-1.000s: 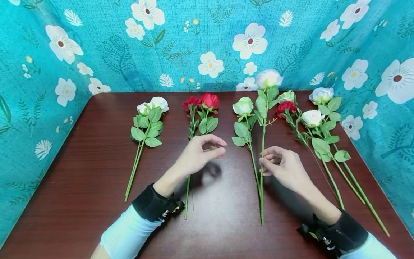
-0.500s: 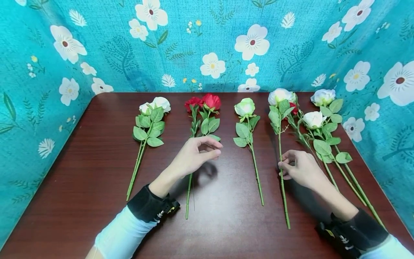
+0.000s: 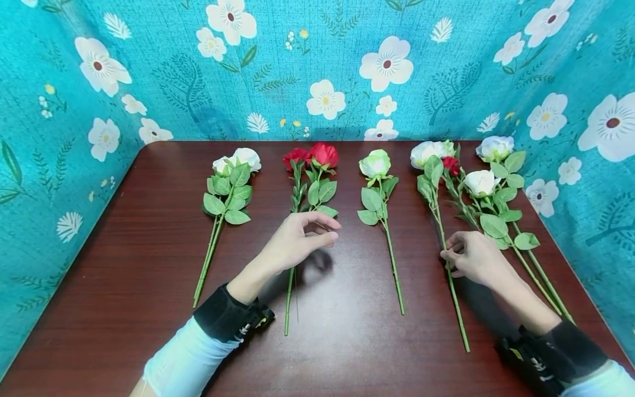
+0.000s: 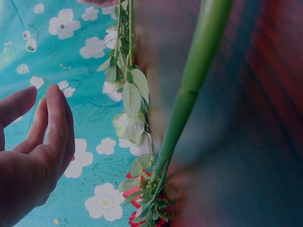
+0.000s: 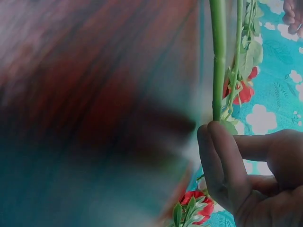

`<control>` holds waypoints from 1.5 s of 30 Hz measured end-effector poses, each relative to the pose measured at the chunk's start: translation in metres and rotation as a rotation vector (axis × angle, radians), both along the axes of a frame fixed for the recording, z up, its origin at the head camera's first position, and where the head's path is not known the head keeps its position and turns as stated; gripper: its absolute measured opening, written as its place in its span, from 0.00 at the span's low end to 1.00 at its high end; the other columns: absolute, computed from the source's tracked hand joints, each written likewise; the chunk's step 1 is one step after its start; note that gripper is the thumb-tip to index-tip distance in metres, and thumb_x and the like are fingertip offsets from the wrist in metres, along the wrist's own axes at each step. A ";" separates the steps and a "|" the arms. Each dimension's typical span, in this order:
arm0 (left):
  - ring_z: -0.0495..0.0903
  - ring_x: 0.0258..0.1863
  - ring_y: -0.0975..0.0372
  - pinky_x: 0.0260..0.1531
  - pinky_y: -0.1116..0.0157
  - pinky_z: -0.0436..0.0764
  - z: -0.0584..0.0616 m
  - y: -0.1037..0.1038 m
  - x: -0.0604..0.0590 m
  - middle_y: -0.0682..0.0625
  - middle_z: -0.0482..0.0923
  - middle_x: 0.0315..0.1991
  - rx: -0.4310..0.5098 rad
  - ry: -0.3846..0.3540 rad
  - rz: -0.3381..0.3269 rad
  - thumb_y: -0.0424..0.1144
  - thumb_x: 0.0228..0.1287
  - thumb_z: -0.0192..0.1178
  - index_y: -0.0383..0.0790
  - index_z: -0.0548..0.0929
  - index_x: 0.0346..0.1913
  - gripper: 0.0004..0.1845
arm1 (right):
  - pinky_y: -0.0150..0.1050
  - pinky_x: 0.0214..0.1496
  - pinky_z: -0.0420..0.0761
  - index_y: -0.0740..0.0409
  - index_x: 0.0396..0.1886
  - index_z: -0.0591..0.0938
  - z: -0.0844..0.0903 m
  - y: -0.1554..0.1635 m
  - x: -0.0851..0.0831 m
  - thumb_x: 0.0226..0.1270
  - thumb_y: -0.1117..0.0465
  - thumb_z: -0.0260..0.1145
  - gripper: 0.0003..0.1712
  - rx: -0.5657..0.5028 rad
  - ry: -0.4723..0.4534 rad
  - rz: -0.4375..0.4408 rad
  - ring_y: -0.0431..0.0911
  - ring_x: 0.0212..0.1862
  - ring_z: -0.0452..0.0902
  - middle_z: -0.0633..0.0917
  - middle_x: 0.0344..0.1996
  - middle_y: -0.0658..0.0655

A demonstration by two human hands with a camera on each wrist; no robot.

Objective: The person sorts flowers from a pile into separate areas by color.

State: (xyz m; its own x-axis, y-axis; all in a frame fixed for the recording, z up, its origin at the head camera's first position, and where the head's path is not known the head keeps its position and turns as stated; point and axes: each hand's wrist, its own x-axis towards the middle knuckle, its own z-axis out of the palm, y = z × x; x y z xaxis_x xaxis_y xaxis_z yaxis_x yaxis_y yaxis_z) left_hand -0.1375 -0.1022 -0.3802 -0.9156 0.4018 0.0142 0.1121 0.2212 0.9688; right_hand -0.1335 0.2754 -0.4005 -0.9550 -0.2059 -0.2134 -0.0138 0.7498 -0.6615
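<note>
Between thumb and fingertips, my right hand (image 3: 476, 259) pinches the green stem of a white rose (image 3: 424, 153). The bloom points to the back of the table and overlaps other flowers at the right. In the right wrist view the stem (image 5: 218, 61) rises from the pinching fingers (image 5: 227, 146). My left hand (image 3: 292, 242) hovers with relaxed, slightly bent fingers and holds nothing. Under it lie a red carnation (image 3: 296, 156) and a red rose (image 3: 324, 154), their stems partly hidden by the hand. A greenish-white rose (image 3: 375, 164) lies alone between the hands.
White roses (image 3: 246, 159) lie together at the left of the dark wooden table (image 3: 124, 264). At the right are a red carnation (image 3: 450, 165), a white rose (image 3: 481, 183) and a bluish-white rose (image 3: 495, 149), stems crossing. A turquoise flowered cloth (image 3: 278, 110) stands behind.
My right hand has carried the white rose rightward, away from the greenish-white rose, and lowered its bloom beside the right-hand flowers. The left hand has shifted slightly left and stays relaxed.
</note>
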 end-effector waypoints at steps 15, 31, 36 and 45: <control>0.85 0.43 0.58 0.44 0.61 0.83 0.000 0.000 0.002 0.49 0.85 0.46 -0.014 0.010 -0.007 0.30 0.67 0.67 0.37 0.87 0.49 0.10 | 0.41 0.25 0.86 0.73 0.39 0.79 -0.003 0.027 -0.005 0.70 0.67 0.69 0.10 0.071 0.023 -0.043 0.49 0.23 0.87 0.86 0.30 0.63; 0.85 0.43 0.57 0.43 0.59 0.83 0.002 -0.002 0.004 0.45 0.86 0.46 -0.033 -0.008 -0.022 0.31 0.68 0.66 0.38 0.87 0.49 0.09 | 0.41 0.24 0.84 0.72 0.38 0.79 -0.004 0.040 -0.006 0.70 0.64 0.69 0.12 0.151 0.024 -0.052 0.48 0.21 0.86 0.83 0.20 0.55; 0.85 0.42 0.57 0.43 0.59 0.83 0.002 -0.002 0.004 0.49 0.86 0.44 -0.033 -0.006 -0.028 0.32 0.68 0.66 0.38 0.87 0.49 0.09 | 0.42 0.23 0.85 0.71 0.37 0.78 -0.006 0.039 -0.007 0.70 0.63 0.69 0.13 0.167 0.013 -0.043 0.48 0.21 0.85 0.83 0.19 0.55; 0.85 0.41 0.58 0.43 0.59 0.83 0.002 -0.002 0.005 0.48 0.86 0.44 -0.047 0.016 -0.032 0.33 0.68 0.67 0.39 0.88 0.48 0.08 | 0.42 0.21 0.82 0.67 0.34 0.79 -0.001 0.043 -0.006 0.73 0.58 0.68 0.15 0.222 0.076 -0.033 0.46 0.19 0.82 0.81 0.17 0.53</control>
